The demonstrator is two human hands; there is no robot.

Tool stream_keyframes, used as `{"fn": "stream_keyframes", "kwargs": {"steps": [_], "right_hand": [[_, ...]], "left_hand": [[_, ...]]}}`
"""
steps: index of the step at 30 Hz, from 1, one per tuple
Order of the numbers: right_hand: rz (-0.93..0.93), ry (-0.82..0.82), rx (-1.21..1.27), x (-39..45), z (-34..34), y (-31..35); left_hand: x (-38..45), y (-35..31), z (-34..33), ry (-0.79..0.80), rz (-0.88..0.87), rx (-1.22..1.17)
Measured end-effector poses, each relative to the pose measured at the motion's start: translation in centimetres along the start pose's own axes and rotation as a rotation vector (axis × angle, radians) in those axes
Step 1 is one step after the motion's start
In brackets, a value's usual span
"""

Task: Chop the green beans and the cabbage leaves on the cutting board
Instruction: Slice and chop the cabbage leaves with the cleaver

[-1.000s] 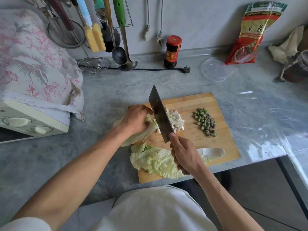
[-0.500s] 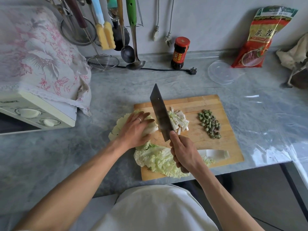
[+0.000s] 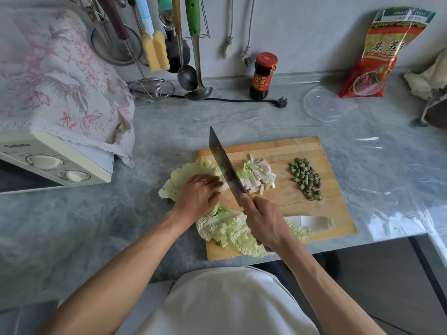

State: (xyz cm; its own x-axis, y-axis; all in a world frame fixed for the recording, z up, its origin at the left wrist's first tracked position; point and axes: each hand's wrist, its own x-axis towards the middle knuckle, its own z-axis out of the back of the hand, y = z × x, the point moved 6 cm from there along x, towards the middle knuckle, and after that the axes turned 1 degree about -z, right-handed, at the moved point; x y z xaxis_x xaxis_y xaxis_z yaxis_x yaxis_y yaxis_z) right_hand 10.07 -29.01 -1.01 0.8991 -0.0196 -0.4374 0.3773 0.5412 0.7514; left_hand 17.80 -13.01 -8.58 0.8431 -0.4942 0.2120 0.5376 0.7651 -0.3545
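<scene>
A wooden cutting board (image 3: 300,146) lies on the grey counter. My left hand (image 3: 200,195) presses flat on a stack of cabbage leaves (image 3: 183,172) that overhangs the board's left edge. My right hand (image 3: 264,220) grips a cleaver (image 3: 223,164), its blade down across the leaves just right of my left fingers. Right of the blade lies a heap of cut cabbage strips (image 3: 257,175). A pile of chopped green beans (image 3: 306,178) sits further right. Another whole cabbage leaf (image 3: 227,230) lies along the board's near edge, partly under my right hand.
A cloth-covered microwave (image 3: 55,163) stands at the left. Ladles and a strainer (image 3: 152,89) hang at the back wall. A sauce jar (image 3: 263,74), a power plug (image 3: 280,102), a clear lid (image 3: 323,103) and a red food bag (image 3: 384,54) stand behind the board. The counter edge runs near the board's front.
My left hand has flattened out and slid left along the cabbage leaves. The cleaver has followed leftward and the heap of cut strips has grown.
</scene>
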Motion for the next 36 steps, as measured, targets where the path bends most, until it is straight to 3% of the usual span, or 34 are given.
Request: {"fn": "stream_keyframes", "kwargs": {"steps": [12,17,20,23,25,36], "right_hand": [[0.117,-0.031,-0.118,1.6,-1.5,0.4],[-0.017,-0.048,-0.187,3.0,-2.8,-0.8],[-0.002,-0.056,-0.057,3.0,-2.7,-0.8],[-0.114,-0.049,0.234,2.7,-2.2,-1.9],[-0.132,-0.04,0.284,2.4,-1.8,-2.0],[0.096,-0.028,0.015,1.0,-1.6,0.6]], "left_hand": [[-0.1,-0.4,0.0,-0.019,0.024,-0.087],[-0.3,-0.2,-0.5,-0.025,0.069,-0.108],[-0.6,0.0,-0.7,-0.029,0.078,-0.132],[-0.6,-0.1,-0.6,-0.041,0.093,-0.162],[-0.7,-0.2,-0.4,-0.049,0.094,-0.178],[-0.8,0.0,-0.4,0.024,0.074,-0.078]]}}
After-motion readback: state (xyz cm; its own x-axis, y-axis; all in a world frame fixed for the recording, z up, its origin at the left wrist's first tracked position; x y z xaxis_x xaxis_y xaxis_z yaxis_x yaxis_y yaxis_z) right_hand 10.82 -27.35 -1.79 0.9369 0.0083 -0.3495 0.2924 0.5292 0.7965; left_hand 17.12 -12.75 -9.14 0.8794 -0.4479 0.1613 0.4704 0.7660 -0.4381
